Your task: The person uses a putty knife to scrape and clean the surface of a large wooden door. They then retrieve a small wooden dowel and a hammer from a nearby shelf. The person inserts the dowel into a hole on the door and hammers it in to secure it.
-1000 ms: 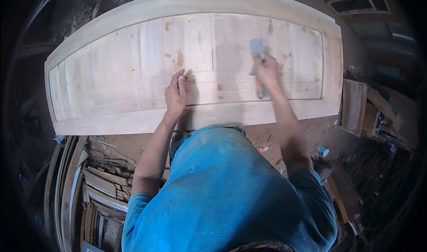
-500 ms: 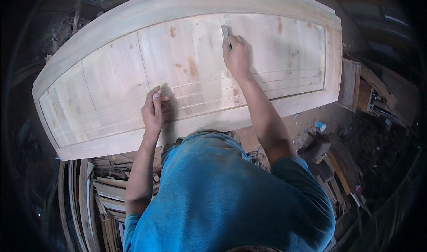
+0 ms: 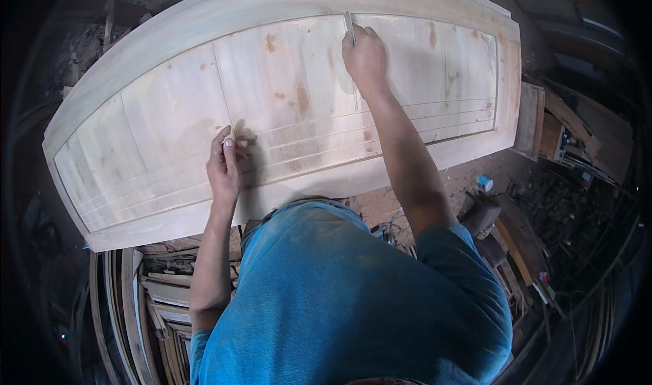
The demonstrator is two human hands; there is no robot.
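A large pale wooden door panel (image 3: 272, 93), with grooved boards inside a raised frame and brown patches, lies crosswise before me. My right hand (image 3: 363, 55) grips a scraper (image 3: 348, 20), its blade on edge near the panel's far inner moulding, beside a vertical board seam. My left hand (image 3: 224, 161) is held over the panel's left middle, thumb and forefinger pressed together and other fingers curled; whatever they hold, if anything, is too small to make out.
Wooden strips and frames (image 3: 125, 303) are stacked below the panel's left end. More boards and cabinet parts (image 3: 564, 127) lean at the right. A small blue container (image 3: 485, 182) lies on the littered floor (image 3: 455, 174), along with scraps. My blue shirt (image 3: 339, 290) fills the bottom middle.
My right hand has moved left and up toward the far moulding, turning the scraper from flat to edge-on. My left hand has shifted leftward; the panel appears tilted and shifted in view.
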